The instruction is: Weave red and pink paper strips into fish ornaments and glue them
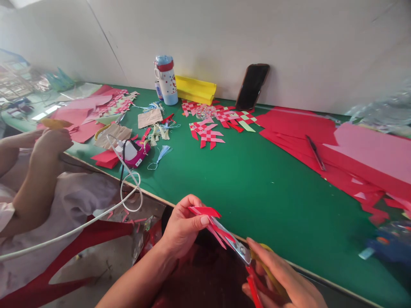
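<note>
My left hand [181,229] pinches a small piece of woven red and pink paper strips [208,218] just off the near edge of the green table [257,188]. My right hand [282,278] grips red-and-yellow-handled scissors [239,248], whose blades reach into the ends of the paper strips. Both hands hover below the table's front edge.
Finished red-and-pink woven paper pieces [207,134] lie mid-table, with red and pink paper sheets [337,145] at right. A water bottle [167,79], yellow folded paper [195,89] and a phone [252,85] stand by the wall. Another person's hands [48,145] work at left, near a glue gun [133,153] and white cable.
</note>
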